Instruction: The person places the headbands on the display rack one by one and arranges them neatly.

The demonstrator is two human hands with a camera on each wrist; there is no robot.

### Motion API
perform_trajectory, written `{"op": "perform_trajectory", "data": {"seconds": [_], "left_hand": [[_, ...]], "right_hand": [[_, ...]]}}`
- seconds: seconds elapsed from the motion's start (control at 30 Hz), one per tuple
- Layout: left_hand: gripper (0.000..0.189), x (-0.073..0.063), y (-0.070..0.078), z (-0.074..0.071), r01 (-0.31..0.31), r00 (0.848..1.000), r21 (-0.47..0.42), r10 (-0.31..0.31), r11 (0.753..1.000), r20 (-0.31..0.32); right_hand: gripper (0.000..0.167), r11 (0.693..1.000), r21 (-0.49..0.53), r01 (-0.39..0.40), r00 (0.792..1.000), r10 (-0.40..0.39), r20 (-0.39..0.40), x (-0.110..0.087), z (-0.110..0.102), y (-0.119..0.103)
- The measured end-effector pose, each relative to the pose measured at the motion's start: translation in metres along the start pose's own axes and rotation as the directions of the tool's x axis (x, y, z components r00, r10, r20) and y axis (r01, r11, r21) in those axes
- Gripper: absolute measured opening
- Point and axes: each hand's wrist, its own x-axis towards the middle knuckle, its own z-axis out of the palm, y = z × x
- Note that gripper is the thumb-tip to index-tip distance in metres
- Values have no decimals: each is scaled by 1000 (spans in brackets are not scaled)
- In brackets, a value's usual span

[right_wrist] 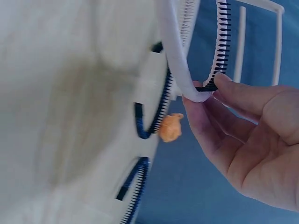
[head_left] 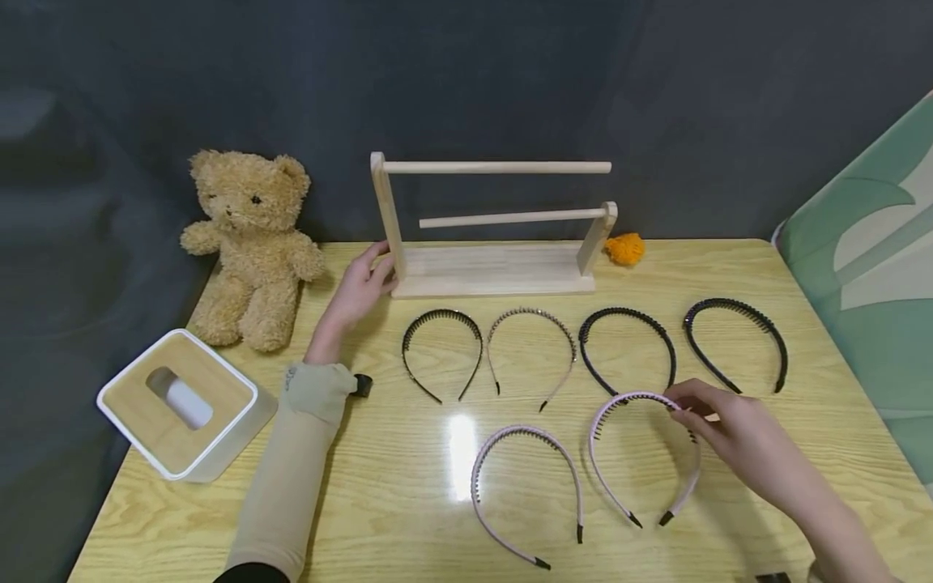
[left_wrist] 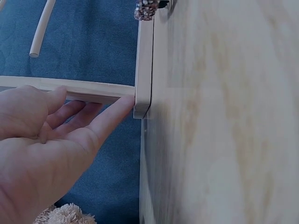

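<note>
My left hand (head_left: 359, 287) grips the low left upright of a wooden rack (head_left: 496, 269), with fingers on either side of the post; some fingertips are hidden. In the left wrist view, one finger reaches the base by the upright (left_wrist: 100, 88). With thumb and fingers, my right hand (head_left: 743, 433) pinches a lilac toothed headband (head_left: 598, 449) by its right side. That headband (right_wrist: 175, 51) is raised off the table in the right wrist view. Another lilac headband (head_left: 477, 486) lies to its left on the table.
Behind lie a thin black headband (head_left: 479, 340), a pinkish one (head_left: 564, 328) and two thicker dark ones (head_left: 659, 328) (head_left: 776, 340). A teddy bear (head_left: 255, 243) and tissue box (head_left: 236, 445) stand at left. An orange fluffy ball (head_left: 624, 249) sits right of the rack.
</note>
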Motion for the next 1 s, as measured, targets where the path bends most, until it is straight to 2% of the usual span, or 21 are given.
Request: {"op": "perform_trajectory", "data": {"seconds": [0.23, 0.47, 0.67, 1.0], "left_hand": [[50, 0, 0, 3, 11, 1000, -17, -12, 1000, -15], [50, 0, -1, 4, 1, 1000, -23, -1, 1000, -10], [50, 0, -1, 3, 1, 1000, -15, -2, 1000, -8], [50, -1, -1, 3, 25, 1000, 3, -25, 1000, -17]], "right_hand": [[23, 1000, 28, -14, 998, 15, -57, 3, -17, -8], [31, 999, 33, -36, 984, 41, -173, 6, -28, -17], [30, 992, 97, -82, 975, 100, -196, 11, -36, -24], [31, 983, 165, -86, 960, 125, -249, 19, -38, -34]]}}
